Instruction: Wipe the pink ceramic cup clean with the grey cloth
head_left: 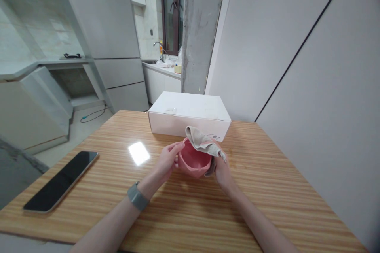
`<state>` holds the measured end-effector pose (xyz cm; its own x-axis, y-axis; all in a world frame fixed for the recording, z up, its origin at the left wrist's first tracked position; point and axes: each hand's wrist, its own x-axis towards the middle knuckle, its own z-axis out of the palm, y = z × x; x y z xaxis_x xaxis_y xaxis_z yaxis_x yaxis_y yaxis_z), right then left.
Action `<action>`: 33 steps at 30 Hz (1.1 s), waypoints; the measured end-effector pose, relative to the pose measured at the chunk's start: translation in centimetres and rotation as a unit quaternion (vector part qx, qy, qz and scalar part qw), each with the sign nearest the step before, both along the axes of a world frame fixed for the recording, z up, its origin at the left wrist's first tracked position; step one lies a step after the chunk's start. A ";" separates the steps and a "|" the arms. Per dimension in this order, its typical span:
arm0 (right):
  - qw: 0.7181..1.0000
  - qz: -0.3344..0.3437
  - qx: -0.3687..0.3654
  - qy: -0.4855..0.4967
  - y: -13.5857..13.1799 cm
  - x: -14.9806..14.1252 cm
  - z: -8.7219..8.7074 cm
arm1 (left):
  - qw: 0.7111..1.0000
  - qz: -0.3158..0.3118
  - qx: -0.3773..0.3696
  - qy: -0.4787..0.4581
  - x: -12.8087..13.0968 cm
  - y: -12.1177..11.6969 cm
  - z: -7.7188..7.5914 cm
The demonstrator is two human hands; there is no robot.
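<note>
A pink cup (194,162) is held just above the wooden table (267,189), tilted with its mouth toward me. My left hand (166,160) grips the cup's left rim with fingers curled round it. My right hand (222,170) is closed on a beige cloth (202,141), which drapes over the cup's far rim and right side. A grey band sits on my left wrist.
A white flat box (190,116) lies on the table just behind the cup. A dark phone (61,180) lies face up at the table's left edge. A grey wall runs along the right; a fridge and a kitchen counter stand beyond.
</note>
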<state>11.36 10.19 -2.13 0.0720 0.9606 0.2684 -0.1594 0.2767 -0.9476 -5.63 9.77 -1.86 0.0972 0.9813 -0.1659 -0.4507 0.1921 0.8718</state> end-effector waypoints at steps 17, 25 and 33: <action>0.998 -0.027 -0.050 0.029 0.0 -0.1 -0.3 | 0.992 -0.111 -0.055 0.009 0.0 -0.7 -0.1; 0.999 -0.008 -0.031 0.023 0.4 0.0 -0.4 | 0.996 -0.056 -0.061 0.032 0.2 -0.3 -0.7; 1.000 -0.003 0.023 0.001 -0.6 -0.9 -0.4 | 0.999 0.018 -0.016 -0.028 -0.2 0.0 0.5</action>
